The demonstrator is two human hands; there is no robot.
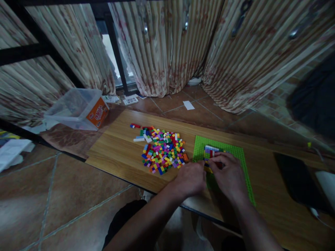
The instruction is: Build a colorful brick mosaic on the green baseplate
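Note:
A green studded baseplate (237,152) lies on the wooden table, with a low build of coloured toy bricks (208,149) on it. White, lilac, blue, red and yellow pieces show in the build; the rest is covered by my hands. My left hand (191,178) is closed at the build's near left corner, its fingertips mostly hidden. Over the build's right side, my right hand (229,173) has thumb and fingers pinched together. Whatever either hand grips is too small to make out. Left of the baseplate spreads a pile of loose toy bricks (167,150).
A clear plastic box (70,116) with an orange label stands beyond the table's left end. On the right of the table (115,146) lies a dark flat object (295,177) with a white cable near it. Striped curtains (157,52) hang behind, and white paper (188,105) lies on the floor.

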